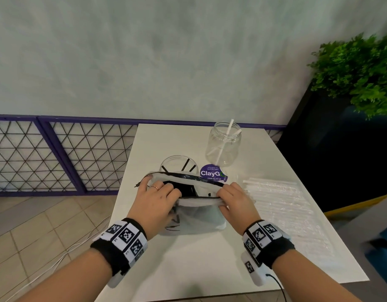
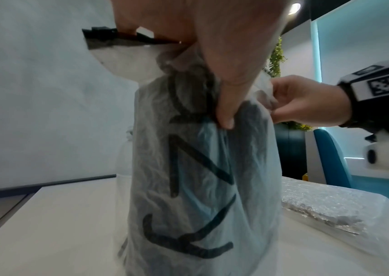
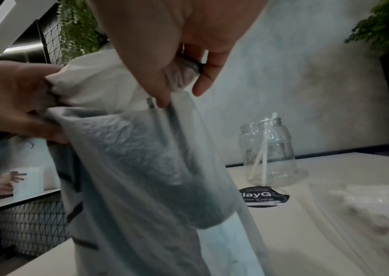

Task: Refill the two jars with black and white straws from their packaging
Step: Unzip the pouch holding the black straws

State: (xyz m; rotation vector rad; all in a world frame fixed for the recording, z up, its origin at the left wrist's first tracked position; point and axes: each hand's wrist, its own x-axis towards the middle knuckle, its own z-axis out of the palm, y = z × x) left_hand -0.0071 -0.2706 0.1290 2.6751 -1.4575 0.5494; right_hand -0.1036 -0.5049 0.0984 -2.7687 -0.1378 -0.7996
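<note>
A translucent white bag of black straws (image 1: 194,216) stands upright on the white table (image 1: 188,258), its mouth spread wide. My left hand (image 1: 157,199) grips the near left rim of the bag (image 2: 188,168); my right hand (image 1: 236,199) pinches the right rim of the same bag (image 3: 141,168). Dark straws show inside the opening. Behind the bag stands a clear jar (image 1: 179,165) with a few black straws. Farther back right is a second clear jar (image 1: 224,142) with white straws, which the right wrist view shows as a jar (image 3: 269,153).
A clear plastic pack of white straws (image 1: 279,205) lies on the table to the right. A round purple sticker (image 1: 212,173) sits between the jars. A green plant (image 1: 358,73) stands at the far right, a lattice railing (image 1: 57,153) at the left.
</note>
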